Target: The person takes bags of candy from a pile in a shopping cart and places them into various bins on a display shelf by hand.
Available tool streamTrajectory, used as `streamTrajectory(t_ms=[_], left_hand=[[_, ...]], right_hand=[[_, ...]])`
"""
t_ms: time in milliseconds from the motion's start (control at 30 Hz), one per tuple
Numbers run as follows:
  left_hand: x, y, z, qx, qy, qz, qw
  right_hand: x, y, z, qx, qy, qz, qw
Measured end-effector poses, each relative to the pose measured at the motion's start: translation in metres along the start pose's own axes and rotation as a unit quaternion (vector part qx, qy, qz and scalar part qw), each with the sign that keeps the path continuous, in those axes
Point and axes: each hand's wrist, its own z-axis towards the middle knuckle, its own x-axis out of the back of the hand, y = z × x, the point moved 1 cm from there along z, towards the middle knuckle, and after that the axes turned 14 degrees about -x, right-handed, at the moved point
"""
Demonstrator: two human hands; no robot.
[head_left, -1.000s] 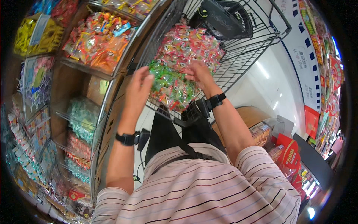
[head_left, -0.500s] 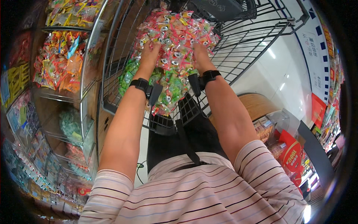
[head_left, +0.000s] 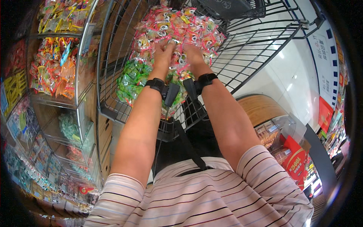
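Note:
A heap of small wrapped candies [head_left: 151,32] in clear packets with pink-red edges fills much of a dark wire shopping cart [head_left: 261,62]. Among them, at the near left, lie green-wrapped candies [head_left: 133,77]. My left hand [head_left: 163,55] rests on the heap, its thumb and forefinger apart, with the other fingers hidden. Close to its right, my right hand [head_left: 193,56] reaches into the same candies; its fingertips are blurred and sunk among the packets. Both wrists wear black straps with a dark piece attached.
Shelf bins of bagged sweets [head_left: 56,70] stand along the left, close to the cart. A dark child-seat panel [head_left: 232,7] sits at the cart's far end. On the right are a wooden-topped display [head_left: 261,108], a red sign [head_left: 295,160] and pale floor tiles [head_left: 281,75].
My hands have come closer together over the candies, the left moving right and the right moving slightly left. The left thumb and forefinger have spread. The view has shifted a little.

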Motion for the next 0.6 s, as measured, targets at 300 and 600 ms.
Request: streamTrajectory(t_ms=[300, 600], left_hand=[[0.021, 0.037, -0.041, 0.073, -0.012, -0.094, 0.993], [0.039, 0.106, -0.078, 0.164, -0.13, -0.337, 0.918]], right_hand=[[-0.017, 0.018, -0.04, 0.266, -0.053, -0.021, 0.962], [-0.026, -0.031, -0.155, 0.049, -0.215, 0.114, 0.969]])
